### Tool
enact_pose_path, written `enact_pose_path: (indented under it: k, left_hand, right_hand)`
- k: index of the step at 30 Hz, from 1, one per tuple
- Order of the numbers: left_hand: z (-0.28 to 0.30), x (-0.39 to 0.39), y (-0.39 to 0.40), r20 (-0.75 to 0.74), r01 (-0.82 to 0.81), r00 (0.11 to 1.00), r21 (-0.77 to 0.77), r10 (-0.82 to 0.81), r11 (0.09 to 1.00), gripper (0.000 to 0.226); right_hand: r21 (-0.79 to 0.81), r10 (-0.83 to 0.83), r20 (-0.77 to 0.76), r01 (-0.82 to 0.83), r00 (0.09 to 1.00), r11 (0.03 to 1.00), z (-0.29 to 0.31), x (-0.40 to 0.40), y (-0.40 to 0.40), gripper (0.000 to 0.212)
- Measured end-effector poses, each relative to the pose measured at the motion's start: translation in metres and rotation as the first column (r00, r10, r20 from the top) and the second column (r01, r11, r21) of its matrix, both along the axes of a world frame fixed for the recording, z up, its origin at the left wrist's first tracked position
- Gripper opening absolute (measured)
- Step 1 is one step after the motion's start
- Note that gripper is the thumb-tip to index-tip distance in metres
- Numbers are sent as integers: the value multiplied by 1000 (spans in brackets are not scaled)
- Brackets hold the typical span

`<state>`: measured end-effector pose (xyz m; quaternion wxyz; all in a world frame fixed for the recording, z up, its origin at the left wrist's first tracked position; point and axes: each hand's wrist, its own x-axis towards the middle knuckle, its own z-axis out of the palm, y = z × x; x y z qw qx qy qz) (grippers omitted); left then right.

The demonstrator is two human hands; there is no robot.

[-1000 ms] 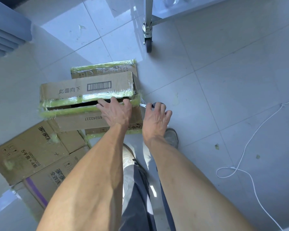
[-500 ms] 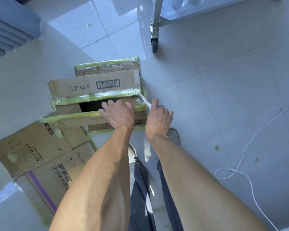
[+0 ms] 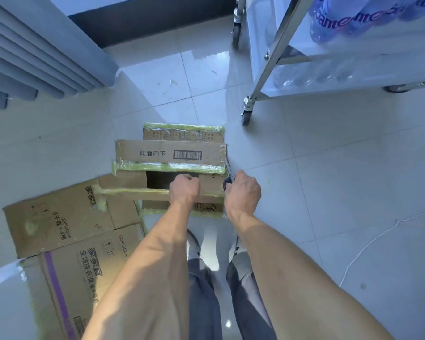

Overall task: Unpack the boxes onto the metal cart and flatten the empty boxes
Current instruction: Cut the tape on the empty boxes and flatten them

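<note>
A: Far left, floor level: flattened boxes (image 3: pixel 66 231) lie on the tiles, overlapping, printed faces up. Their lower edge is cut off by the frame.

B: And the box being worked?

A: Cardboard box (image 3: pixel 172 155) stands just right of them, green tape along its seams. Far flap with barcode is raised; a dark opening shows between the flaps. Contents not discernible.

B: Left hand?

A: Left hand (image 3: pixel 184 190) is at the near flap (image 3: pixel 133 193), fingers curled over its edge into the opening. Fingertips hidden inside.

B: Right hand?

A: Right hand (image 3: pixel 242 192) sits at the box's right corner, fist closed round a dark-handled cutter (image 3: pixel 229 176); a thin blade points up along the box edge. The handle is mostly covered.

B: Cart?

A: Metal cart (image 3: pixel 275 60) upper right, well apart from the box, on castors. Bottles (image 3: pixel 334 23) on its shelf, blurred and cropped.
</note>
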<state>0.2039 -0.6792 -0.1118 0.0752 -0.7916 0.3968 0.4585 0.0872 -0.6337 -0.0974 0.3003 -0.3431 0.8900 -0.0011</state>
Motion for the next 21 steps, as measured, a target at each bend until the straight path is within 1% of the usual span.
enact_pose_path:
  k: [2, 3, 5, 7, 9, 12, 15, 16, 20, 21]
  left_hand:
    - [5, 1, -16, -92, -72, 993, -26, 70, 997, 19]
    - [8, 0, -23, -123, -81, 990, -39, 75, 996, 19]
    - [8, -2, -32, -151, -48, 988, -48, 40, 998, 19]
    - [10, -9, -38, -193, -2, 981, -7, 1, 1000, 20]
    - [15, -22, -42, -271, 29, 963, 70, -9, 997, 20]
    - [29, -51, -37, -348, 134, 934, 145, -76, 980, 23]
    - [43, -86, -28, -389, 228, 910, 184, -142, 956, 14]
    - [46, -100, -23, -396, 281, 899, 190, -188, 941, 15]
    - [53, -148, -1, -404, 493, 819, 132, -407, 860, 11]
    - [54, -162, 9, -390, 549, 791, 115, -471, 828, 11]
  right_hand:
    - [-2, 32, 4, -32, 999, 999, 8, 7, -11, 8]
    - [0, 36, -9, -36, 999, 999, 11, 10, -15, 10]
    - [-1, 17, -39, -18, 999, 1000, 14, 17, -18, 15]
    - [-18, -25, -50, 24, 998, 1000, 15, 22, -18, 17]
    - [-48, -105, -57, 102, 993, 994, 18, 23, -17, 15]
    - [-93, -221, -58, 215, 974, 972, 23, 9, -8, 11]
    - [-118, -337, -7, 334, 941, 935, 32, -14, 6, 17]
    - [-131, -387, 13, 385, 922, 914, 35, -26, 14, 19]
    - [-154, -517, 52, 519, 854, 841, 45, -65, 47, 20]
    - [-156, -569, 61, 571, 820, 806, 48, -76, 60, 21]
